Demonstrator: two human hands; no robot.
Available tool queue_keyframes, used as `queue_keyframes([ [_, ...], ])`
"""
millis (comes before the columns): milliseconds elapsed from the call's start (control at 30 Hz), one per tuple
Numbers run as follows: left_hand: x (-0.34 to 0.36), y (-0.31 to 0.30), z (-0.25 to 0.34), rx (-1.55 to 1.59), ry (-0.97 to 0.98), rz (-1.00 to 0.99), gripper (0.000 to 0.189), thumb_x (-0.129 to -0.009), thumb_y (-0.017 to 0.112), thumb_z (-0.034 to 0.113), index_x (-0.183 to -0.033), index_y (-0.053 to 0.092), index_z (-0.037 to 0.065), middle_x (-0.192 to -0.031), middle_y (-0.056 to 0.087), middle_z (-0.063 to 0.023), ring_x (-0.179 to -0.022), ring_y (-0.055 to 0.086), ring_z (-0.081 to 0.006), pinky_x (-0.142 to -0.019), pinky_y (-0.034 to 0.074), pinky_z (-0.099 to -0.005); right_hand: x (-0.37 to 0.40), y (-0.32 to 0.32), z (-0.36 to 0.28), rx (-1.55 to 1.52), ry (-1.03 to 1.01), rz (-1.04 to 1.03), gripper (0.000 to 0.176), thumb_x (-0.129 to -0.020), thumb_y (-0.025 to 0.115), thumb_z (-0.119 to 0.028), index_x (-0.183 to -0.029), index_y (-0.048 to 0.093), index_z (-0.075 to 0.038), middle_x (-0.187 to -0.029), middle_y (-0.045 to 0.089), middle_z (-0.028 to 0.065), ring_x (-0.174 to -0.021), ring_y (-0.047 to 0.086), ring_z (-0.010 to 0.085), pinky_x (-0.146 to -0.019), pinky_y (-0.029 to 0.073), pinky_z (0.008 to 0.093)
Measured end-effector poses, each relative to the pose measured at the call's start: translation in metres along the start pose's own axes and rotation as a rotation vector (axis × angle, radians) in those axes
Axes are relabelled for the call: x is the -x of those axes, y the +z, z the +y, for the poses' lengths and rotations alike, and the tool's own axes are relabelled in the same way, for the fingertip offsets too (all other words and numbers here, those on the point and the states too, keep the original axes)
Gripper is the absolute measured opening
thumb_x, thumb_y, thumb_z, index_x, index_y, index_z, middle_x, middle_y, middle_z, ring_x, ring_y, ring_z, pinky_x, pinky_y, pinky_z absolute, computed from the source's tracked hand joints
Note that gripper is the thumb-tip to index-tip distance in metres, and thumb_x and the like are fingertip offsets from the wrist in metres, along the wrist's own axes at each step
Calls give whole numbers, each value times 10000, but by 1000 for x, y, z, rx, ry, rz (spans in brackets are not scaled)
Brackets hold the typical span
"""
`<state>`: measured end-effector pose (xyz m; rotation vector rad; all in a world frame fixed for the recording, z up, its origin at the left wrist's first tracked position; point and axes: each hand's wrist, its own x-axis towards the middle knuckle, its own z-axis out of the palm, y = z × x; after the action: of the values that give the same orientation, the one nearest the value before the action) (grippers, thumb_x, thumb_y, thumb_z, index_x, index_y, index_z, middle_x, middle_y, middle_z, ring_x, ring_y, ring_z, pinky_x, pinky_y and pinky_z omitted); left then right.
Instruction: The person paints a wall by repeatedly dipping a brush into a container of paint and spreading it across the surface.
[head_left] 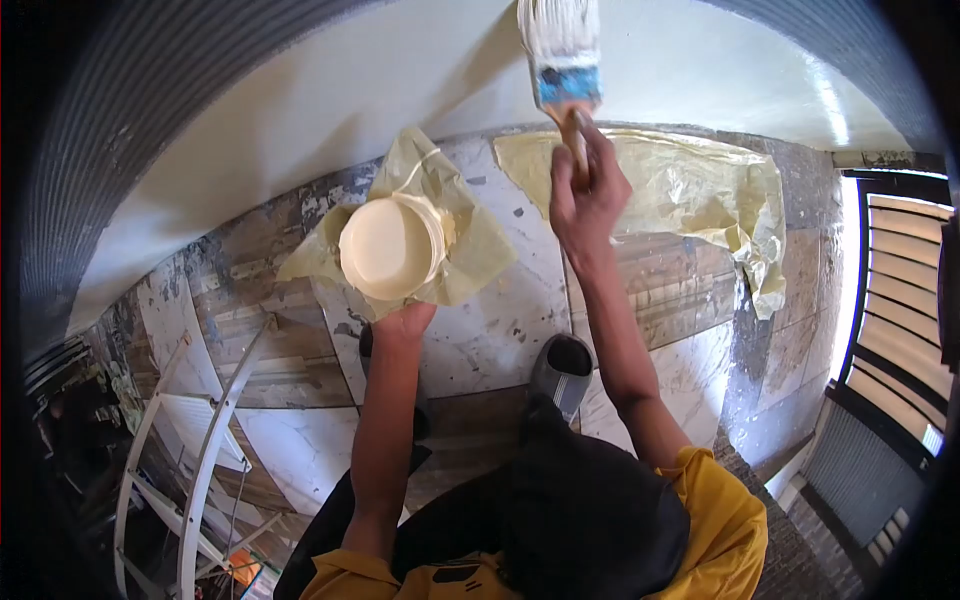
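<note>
A wide paintbrush (567, 80), its bristles coated in white paint and its metal band smeared blue, is raised against the pale wall (680, 65). My right hand (590, 195) is closed around its wooden handle. Lower and to the left, my left hand (405, 320) supports a round tub of cream paint (392, 250) from underneath; its fingers are hidden below. A crumpled yellowish sheet (475, 250) spreads out around the tub, between it and my hand. Whether the bristles touch the wall is hard to tell.
Another yellowish sheet (690, 185) lies on the floor along the wall's foot. Paint-spattered tiles (500, 330) surround my shoes (563, 375). A white metal stepladder (200, 470) stands at lower left, and a slatted window or door (905, 290) is at right.
</note>
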<state>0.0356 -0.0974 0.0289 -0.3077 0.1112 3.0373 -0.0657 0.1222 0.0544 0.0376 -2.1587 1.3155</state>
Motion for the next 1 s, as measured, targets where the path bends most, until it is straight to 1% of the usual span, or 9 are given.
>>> queue_keyframes([
  [100,2,2,2,34,-10,38,623,-871,560,482,-1347,430,101,-1373,461,-89,-1272,430,-278,-1076,334,-446,11,19,29,50,217,-192,319,-837,588,-27,-1155,584,-20,-843,645,209,-599,638,261,-563,483,344],
  [233,5,0,6,71,-8,68,631,-862,565,495,-1340,437,103,-1370,464,-83,-1269,434,-270,-1074,337,-440,43,23,61,98,175,-231,307,-846,580,-48,-1152,586,-33,-815,637,217,-569,618,279,-550,474,337],
  [333,7,3,6,51,2,1,637,-863,558,502,-1346,431,107,-1377,458,-80,-1269,434,-267,-1075,336,-438,52,1,59,265,312,-379,296,-843,578,-58,-1138,595,-50,-793,637,218,-594,627,304,-567,484,344],
  [400,7,5,6,24,3,-20,643,-861,558,505,-1350,427,108,-1379,455,-80,-1270,434,-267,-1076,334,-438,50,-18,38,141,340,-322,272,-844,600,-83,-1110,599,-28,-560,517,67,-488,445,100,-473,376,298],
  [500,7,2,5,-13,12,-53,655,-858,560,510,-1357,418,109,-1384,451,-80,-1273,432,-268,-1078,332,-441,27,-30,0,79,118,-223,280,-836,610,-78,-1109,600,-13,-582,534,69,-502,447,89,-467,375,274],
  [567,8,-3,6,-20,25,-46,660,-857,561,511,-1360,414,109,-1387,448,-81,-1276,429,-270,-1079,331,-443,15,-15,4,26,-41,-127,335,-803,620,-39,-1138,601,-44,-772,639,179,-591,627,294,-576,490,360],
  [767,4,4,7,118,-46,-174,619,-892,541,420,-1362,393,45,-1408,416,-117,-1296,395,-289,-1107,288,-443,40,37,71,91,42,-231,380,-813,612,-70,-1190,573,-82,-763,623,191,-609,616,337,-571,487,388],
  [833,9,6,9,155,-64,-113,608,-892,545,413,-1357,402,48,-1401,425,-118,-1295,397,-286,-1104,293,-441,56,42,81,135,37,-257,289,-849,595,-108,-1130,598,-43,-598,568,176,-498,573,262,-494,442,357],
  [1000,15,1,17,97,-21,27,608,-864,575,458,-1327,447,85,-1360,473,-94,-1263,438,-273,-1071,340,-438,75,16,87,188,207,-442,272,-872,540,-117,-1131,588,-48,-569,529,141,-462,530,212,-463,409,349],
])
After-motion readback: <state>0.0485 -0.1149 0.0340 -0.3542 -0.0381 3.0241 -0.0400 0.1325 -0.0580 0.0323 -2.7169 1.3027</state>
